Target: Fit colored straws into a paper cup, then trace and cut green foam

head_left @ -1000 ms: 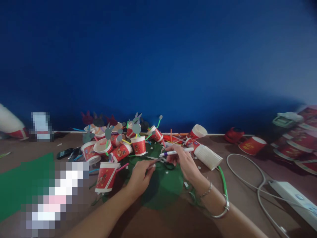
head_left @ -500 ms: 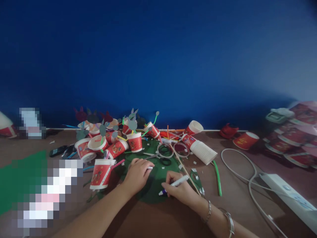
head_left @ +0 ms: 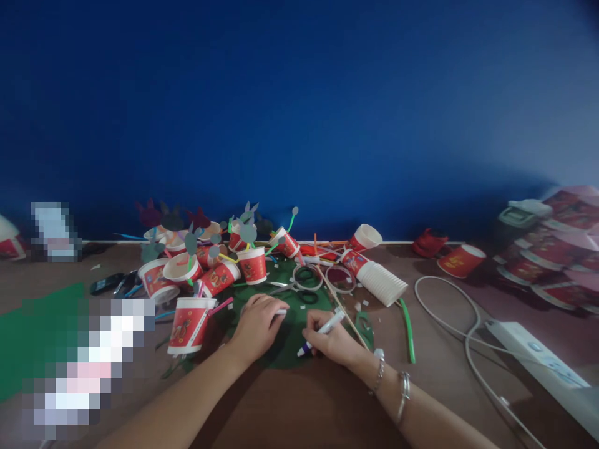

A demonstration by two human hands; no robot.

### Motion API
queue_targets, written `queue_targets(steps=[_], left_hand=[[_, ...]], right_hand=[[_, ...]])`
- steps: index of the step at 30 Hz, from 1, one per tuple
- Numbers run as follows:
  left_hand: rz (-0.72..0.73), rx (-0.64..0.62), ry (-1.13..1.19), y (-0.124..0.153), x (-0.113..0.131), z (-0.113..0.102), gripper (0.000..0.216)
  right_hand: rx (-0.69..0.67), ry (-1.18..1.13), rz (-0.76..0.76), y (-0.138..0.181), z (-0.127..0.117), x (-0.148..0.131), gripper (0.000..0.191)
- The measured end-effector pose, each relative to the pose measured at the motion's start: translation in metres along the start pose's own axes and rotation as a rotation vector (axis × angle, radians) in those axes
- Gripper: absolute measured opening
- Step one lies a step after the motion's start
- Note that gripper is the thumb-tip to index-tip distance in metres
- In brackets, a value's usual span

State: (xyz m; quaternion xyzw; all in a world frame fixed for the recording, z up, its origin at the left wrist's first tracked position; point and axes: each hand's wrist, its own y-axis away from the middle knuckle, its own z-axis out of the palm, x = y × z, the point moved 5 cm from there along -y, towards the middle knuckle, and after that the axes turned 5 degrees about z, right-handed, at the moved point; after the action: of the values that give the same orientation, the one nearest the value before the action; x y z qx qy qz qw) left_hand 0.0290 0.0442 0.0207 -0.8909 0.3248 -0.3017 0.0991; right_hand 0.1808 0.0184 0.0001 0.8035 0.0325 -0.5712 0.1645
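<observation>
My right hand (head_left: 327, 337) is closed around a white marker (head_left: 333, 322) with a purple end, which slants down to the left over a green sheet (head_left: 285, 352). Between the thumb and fingers of my left hand (head_left: 258, 321) a small white piece (head_left: 281, 312) sticks out; its kind is unclear. Beyond the hands, scissors (head_left: 306, 296) with dark handles lie on the sheet among white scraps. A red and white paper cup (head_left: 189, 327) with a pink straw piece stands left of my left hand. A thin stick (head_left: 344, 305) lies beyond my right hand.
More decorated paper cups (head_left: 253, 266) crowd the back left. A nested cup stack (head_left: 379, 280), a green tube (head_left: 408, 330), a white cable (head_left: 472, 337) and a power strip (head_left: 538, 349) are on the right. A blue wall (head_left: 299, 112) rises behind.
The marker in my right hand has tilted more upright and moved slightly up and left. My left hand stays nearly in place with the small white piece. The whole view has shifted slightly.
</observation>
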Motion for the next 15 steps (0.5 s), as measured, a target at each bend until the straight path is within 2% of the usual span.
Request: queue_targets(steps=[7,15], left_hand=[[0.003,-0.019,0.002,0.001,-0.001,0.001,0.019],[0.022,-0.031,0.004,0.001,0.001,0.001,0.021]], right_hand=[[0.11,0.055,-0.05,0.012,-0.002,-0.003,0.02],[0.071,0.039,-0.012,0.014,0.002,-0.003,0.02]])
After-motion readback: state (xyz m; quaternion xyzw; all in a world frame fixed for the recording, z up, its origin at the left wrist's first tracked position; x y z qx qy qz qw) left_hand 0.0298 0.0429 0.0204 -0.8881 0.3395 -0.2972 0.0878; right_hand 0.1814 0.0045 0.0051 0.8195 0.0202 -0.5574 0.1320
